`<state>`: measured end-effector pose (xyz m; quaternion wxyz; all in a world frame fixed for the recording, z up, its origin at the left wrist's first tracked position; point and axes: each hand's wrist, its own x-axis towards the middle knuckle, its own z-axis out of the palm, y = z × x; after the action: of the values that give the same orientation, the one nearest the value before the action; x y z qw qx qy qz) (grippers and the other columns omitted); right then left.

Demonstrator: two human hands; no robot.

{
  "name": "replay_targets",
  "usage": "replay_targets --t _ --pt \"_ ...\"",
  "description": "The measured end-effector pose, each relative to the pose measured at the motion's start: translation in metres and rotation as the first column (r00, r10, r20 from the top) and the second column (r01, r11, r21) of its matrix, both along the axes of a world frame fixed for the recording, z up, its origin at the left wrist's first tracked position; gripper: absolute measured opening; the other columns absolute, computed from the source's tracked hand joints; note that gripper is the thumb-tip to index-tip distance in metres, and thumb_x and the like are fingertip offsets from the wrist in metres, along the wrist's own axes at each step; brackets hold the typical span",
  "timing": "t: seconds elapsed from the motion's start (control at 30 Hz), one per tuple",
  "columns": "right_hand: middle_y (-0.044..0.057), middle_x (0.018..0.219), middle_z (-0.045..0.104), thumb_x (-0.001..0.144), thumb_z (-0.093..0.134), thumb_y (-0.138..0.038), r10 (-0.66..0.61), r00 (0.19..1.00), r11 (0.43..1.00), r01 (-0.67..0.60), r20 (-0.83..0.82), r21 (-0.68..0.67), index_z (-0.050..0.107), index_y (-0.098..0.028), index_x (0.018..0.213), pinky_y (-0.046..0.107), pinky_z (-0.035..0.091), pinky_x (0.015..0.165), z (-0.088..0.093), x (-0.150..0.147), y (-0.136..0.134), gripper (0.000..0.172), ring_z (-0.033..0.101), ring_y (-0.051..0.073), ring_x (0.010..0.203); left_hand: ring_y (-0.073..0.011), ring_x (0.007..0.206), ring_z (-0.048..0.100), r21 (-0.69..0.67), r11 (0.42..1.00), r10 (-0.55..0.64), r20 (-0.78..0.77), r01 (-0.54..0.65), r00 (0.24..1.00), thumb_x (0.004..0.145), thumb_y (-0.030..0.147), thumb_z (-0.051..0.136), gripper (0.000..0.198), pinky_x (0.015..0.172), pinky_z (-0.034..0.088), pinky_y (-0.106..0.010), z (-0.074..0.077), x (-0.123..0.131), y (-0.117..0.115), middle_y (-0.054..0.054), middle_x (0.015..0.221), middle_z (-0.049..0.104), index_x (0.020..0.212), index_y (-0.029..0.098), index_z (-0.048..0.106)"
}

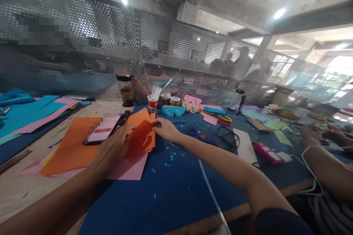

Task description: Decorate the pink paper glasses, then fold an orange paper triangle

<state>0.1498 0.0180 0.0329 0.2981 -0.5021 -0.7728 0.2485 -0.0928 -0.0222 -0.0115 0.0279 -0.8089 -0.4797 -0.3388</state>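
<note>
Holds orange paper piece (141,140) between both hands, over pink sheet (129,170) on blue mat (171,191), with phone (103,132) near at 10 o'clock and glasses (228,136) well off at 3 o'clock. Grips its 9 o'clock edge in left hand (111,150), fingers closed on it. Pinches its 1 o'clock corner with right hand (166,129).

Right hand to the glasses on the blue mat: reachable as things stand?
Probably yes. The glasses lie on the blue mat just right of the right hand, with only small paper bits between. Its fingers seem to pinch the orange paper, so they would have to let go first.
</note>
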Motion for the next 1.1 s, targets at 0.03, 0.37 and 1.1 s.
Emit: replay_targets --t 0.03,0.37,1.1 --pt "0.005 0.111 0.082 0.092 0.066 -0.005 0.013 1.000 1.000 -0.013 -0.009 0.001 0.080 -0.019 0.105 0.030 0.059 0.093 0.002 0.000 -0.001 0.023 0.076 0.020 0.101 -0.0304 0.100 0.078 0.014 1.000 -0.013 -0.004 0.013 1.000 0.108 0.028 0.031 0.039 0.074 0.057 -0.040 -0.001 -0.001 0.002 -0.013 0.135 0.075 0.131 0.025 0.062" --pt "0.002 0.104 0.085 0.093 0.061 0.000 -0.015 0.998 0.999 0.017 -0.054 0.032 0.082 -0.020 0.096 0.027 0.057 0.093 0.013 -0.005 0.001 0.030 0.076 0.018 0.095 -0.0323 0.114 0.073 0.028 0.989 -0.142 -0.090 0.145 0.986 0.104 0.059 0.058 0.040 0.097 0.056 -0.044 0.014 0.007 -0.014 -0.012 0.126 0.078 0.117 0.025 0.075" --pt "0.005 0.109 0.082 0.092 0.063 -0.001 0.028 0.998 0.997 -0.025 -0.049 0.068 0.080 -0.018 0.102 0.030 0.056 0.091 0.009 0.001 -0.003 0.026 0.074 0.019 0.097 -0.0253 0.077 0.070 -0.102 0.995 0.026 0.186 -0.007 0.982 0.106 0.057 0.041 0.041 0.073 0.050 -0.036 0.020 0.010 -0.011 -0.004 0.082 0.072 0.086 0.027 0.062"
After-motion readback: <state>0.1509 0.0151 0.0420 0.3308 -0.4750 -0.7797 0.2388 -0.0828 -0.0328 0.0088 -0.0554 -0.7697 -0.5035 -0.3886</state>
